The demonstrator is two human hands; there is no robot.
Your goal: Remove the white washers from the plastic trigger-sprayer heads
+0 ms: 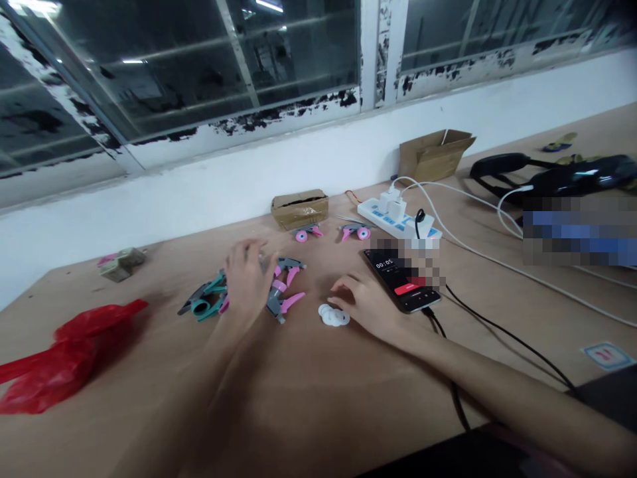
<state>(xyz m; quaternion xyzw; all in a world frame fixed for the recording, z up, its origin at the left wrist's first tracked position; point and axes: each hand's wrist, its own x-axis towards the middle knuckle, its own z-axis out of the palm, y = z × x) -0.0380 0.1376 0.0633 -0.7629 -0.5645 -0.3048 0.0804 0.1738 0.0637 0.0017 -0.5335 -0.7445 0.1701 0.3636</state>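
My left hand [249, 279] is over a loose pile of plastic trigger spray heads, its fingers apart. Grey and pink spray heads [273, 304] show to its right, and a teal and grey spray head [202, 307] shows to its left. The hand hides the middle of the pile. My right hand [365, 305] hovers at a small heap of thin white discs [334, 315], thumb and forefinger curved and apart, with nothing visible between them. Farther back lie two more grey and pink spray heads, a left one [308, 232] and a right one [355, 231], each with a white disc in its pink collar.
A phone [398, 282] with a timer lies right of my right hand, its black cable running forward. Behind are a small cardboard box [300, 210], a white power strip [398, 219] and a larger open box [435, 156]. A red plastic bag [74, 352] lies left.
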